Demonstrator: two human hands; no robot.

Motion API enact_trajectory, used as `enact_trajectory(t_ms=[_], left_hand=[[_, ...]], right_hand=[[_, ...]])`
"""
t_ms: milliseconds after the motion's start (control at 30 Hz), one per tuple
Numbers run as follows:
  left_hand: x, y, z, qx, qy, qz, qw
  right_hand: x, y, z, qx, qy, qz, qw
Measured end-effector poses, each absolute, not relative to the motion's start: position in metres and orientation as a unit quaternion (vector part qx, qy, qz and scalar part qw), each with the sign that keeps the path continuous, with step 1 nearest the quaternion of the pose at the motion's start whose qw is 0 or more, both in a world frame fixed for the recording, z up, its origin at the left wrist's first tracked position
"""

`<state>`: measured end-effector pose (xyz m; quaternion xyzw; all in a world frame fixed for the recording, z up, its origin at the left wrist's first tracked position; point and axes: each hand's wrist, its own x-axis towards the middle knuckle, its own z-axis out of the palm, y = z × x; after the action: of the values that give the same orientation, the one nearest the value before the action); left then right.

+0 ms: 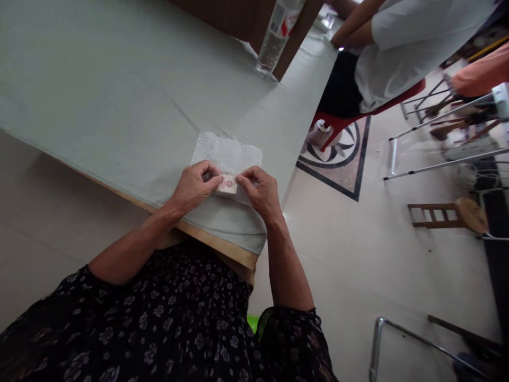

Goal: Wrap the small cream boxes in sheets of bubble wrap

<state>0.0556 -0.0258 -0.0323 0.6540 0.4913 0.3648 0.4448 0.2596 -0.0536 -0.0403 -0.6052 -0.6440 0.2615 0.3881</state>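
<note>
A small pale rectangular piece with a red mark [228, 184] is pinched between both my hands near the table's front corner. My left hand [193, 185] grips its left end with curled fingers. My right hand [260, 190] grips its right end, thumb and fingers pressed together. Under them lies a whitish textured sheet [228, 151] flat on the grey-green tablecloth [119, 95].
A clear plastic bottle [276, 37] stands at the table's far side beside a brown box [234, 18]. Another person in white [397, 42] sits on a red chair [342, 121] at the right. Metal frames [433, 159] and a wooden stool [449, 215] stand on the tiled floor.
</note>
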Motion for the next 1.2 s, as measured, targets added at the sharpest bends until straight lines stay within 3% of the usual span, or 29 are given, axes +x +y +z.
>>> enact_trajectory(t_ms=[233,333,600,1000,1200], left_hand=[[0.059,-0.026,-0.033,0.647,0.496,0.37,0.445],[0.058,-0.026,-0.033,0.655,0.5,0.369,0.43],[0.057,-0.025,-0.034,0.669,0.496,0.365,0.416],[0.012,-0.024,-0.02,0.681,0.552,0.311,0.369],[0.007,-0.019,-0.028,0.711,0.581,0.263,0.297]], right_hand=[[0.256,-0.079,-0.025,-0.607,-0.688,0.03,0.395],[0.245,-0.094,-0.018,-0.567,-0.744,-0.018,0.353],[0.238,-0.092,-0.039,-0.544,-0.792,-0.029,0.276],[0.234,-0.089,-0.029,-0.552,-0.811,-0.037,0.19],[0.232,-0.09,-0.023,-0.548,-0.818,-0.054,0.166]])
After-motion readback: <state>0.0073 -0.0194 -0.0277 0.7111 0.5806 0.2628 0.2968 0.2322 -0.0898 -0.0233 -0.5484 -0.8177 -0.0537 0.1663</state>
